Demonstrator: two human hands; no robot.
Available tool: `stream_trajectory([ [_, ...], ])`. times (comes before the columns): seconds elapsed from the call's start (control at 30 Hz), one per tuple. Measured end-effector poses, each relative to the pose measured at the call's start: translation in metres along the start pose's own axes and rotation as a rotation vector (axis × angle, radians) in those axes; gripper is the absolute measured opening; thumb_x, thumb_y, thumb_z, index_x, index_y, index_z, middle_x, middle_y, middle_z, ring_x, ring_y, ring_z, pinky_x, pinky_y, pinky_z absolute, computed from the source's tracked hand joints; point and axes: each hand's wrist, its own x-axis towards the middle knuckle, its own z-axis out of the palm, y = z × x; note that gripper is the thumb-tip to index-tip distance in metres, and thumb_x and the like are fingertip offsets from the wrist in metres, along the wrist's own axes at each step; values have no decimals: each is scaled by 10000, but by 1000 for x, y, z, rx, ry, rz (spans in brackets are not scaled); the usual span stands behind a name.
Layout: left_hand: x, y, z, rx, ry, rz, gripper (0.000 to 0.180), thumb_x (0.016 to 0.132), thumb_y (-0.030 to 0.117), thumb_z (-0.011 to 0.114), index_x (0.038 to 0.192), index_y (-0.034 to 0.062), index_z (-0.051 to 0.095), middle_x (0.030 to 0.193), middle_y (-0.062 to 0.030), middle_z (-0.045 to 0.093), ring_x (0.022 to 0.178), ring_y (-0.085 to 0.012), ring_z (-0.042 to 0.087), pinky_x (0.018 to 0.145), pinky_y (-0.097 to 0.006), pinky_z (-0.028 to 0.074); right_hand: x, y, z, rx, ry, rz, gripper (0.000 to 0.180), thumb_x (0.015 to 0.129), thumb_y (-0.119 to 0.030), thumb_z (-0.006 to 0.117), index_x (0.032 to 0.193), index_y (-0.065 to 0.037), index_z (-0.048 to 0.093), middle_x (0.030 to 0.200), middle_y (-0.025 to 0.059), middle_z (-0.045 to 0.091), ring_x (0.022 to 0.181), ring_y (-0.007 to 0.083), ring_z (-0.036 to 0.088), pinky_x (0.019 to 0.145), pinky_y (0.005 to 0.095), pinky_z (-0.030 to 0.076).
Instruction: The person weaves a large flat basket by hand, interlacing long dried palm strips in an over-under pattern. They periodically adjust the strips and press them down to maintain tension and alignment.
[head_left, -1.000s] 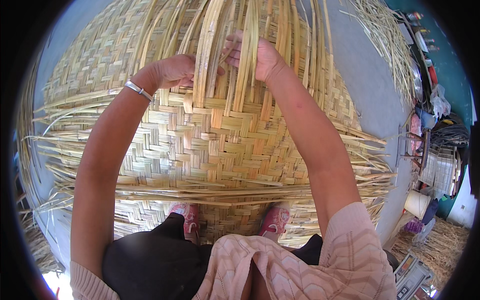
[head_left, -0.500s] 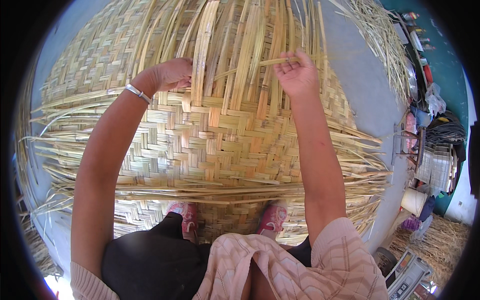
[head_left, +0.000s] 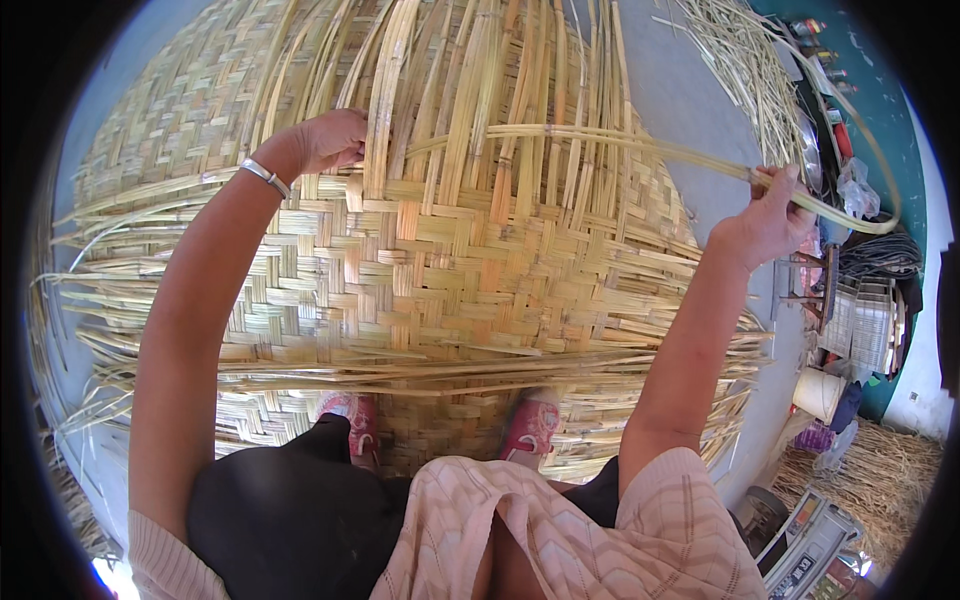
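A large woven mat (head_left: 440, 300) of split reed spreads beneath me, with loose upright strips (head_left: 465, 110) standing out of its weave at the far side. My right hand (head_left: 765, 225), out beyond the mat's right side, is closed on a long reed strip (head_left: 600, 136). From that hand the strip runs left across the upright strips; its other part loops up and back on the far right. My left hand (head_left: 330, 143), a silver bangle on its wrist, has curled fingers beside a wide pale upright strip. What those fingertips grip, if anything, is hidden.
A bundle of loose strips (head_left: 480, 372) lies across the mat near my pink shoes (head_left: 530, 425). More loose reeds (head_left: 735, 70) lie on the grey floor at the far right. Along the right wall are a coiled black cable (head_left: 880, 255), a white bucket (head_left: 818, 394) and straw (head_left: 890, 490).
My right hand has moved right and nearer, drawing the reed strip out over the upright strips. The left hand stays at about the same place, fingers still curled.
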Motion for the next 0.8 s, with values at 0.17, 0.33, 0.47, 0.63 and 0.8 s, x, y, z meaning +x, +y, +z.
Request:
stream_trajectory([
  [0.17, 21, -19, -17, 171, 36, 65, 293, 859, 95, 610, 1145, 41, 583, 953, -16, 637, 856, -117, 615, 780, -233, 490, -44, 22, 32, -228, -144, 336, 268, 939, -245, 602, 1062, -12, 555, 906, 88, 651, 853, 183, 616, 762, 320, 505],
  [0.33, 8, -14, -11, 40, 41, 48, 253, 848, 89, 605, 1098, 63, 575, 891, 11, 615, 751, -76, 576, 654, -229, 471, -145, 52, 59, -642, -845, -16, 313, 941, -250, 558, 1175, -41, 571, 1055, 106, 658, 1000, 255, 614, 920, 393, 449],
  [0.47, 3, -2, 0, -2, 58, -15, 195, 846, 64, 591, 1039, 89, 569, 871, 19, 583, 720, -74, 551, 620, -239, 456, -157, 71, 99, -700, -934, -572, 283, 941, -284, 531, 1061, -49, 634, 1064, 123, 657, 1040, 301, 594, 939, 440, 429],
  [0.63, 5, -8, -6, 14, 62, 40, 151, 851, 49, 575, 992, 103, 568, 848, 10, 548, 718, -94, 540, 638, -252, 465, -127, 68, 127, -1021, -1483, -367, 362, 969, -361, 438, 945, -79, 664, 960, 128, 670, 935, 302, 620, 855, 438, 455],
  [0.8, 11, -15, -10, 22, 43, 24, 186, 873, 69, 572, 1058, 49, 584, 946, -22, 538, 828, -95, 543, 724, -248, 495, -116, 54, 126, -1024, -1719, -80, 394, 968, -386, 430, 888, -76, 661, 904, 128, 665, 868, 323, 624, 761, 459, 477],
])
